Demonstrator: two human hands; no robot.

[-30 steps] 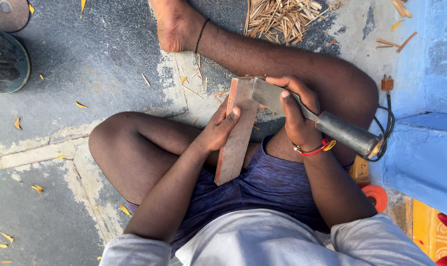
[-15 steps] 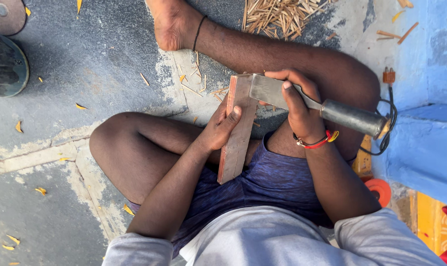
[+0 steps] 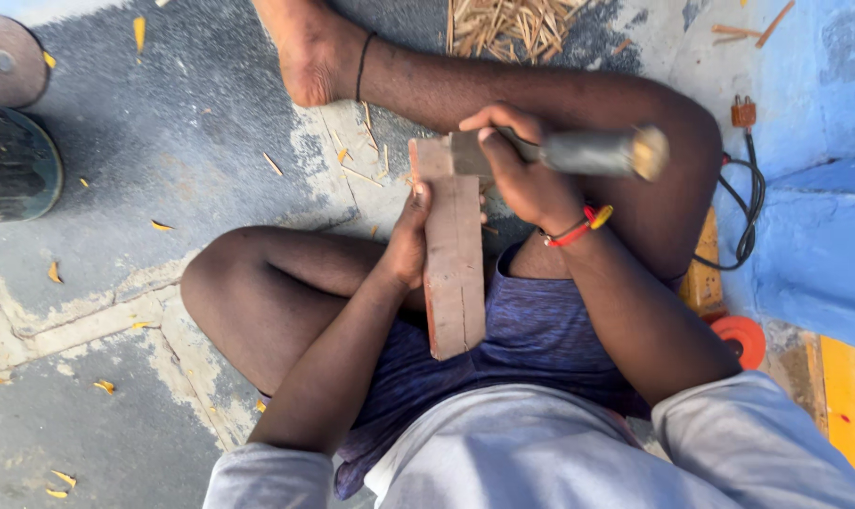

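I sit cross-legged on a concrete floor. A reddish wooden plank (image 3: 454, 269) stands upright between my legs. My left hand (image 3: 408, 236) grips its left edge near the top. My right hand (image 3: 521, 174) is closed around a heavy blade tool with a dark round handle (image 3: 592, 153). The blade's flat metal part (image 3: 465, 151) rests against the top end of the plank. A red band circles my right wrist.
A pile of thin wood splinters (image 3: 512, 26) lies beyond my leg. Wood chips are scattered over the floor. A dark round container (image 3: 13, 165) and a round disc (image 3: 8, 58) sit at the far left. A black cable with plug (image 3: 743, 188) runs beside a blue ledge (image 3: 818, 245).
The tool's handle has swung up to lie level, with the blade staying on the plank's top. The view has shifted slightly; the plank stays gripped in my left hand.
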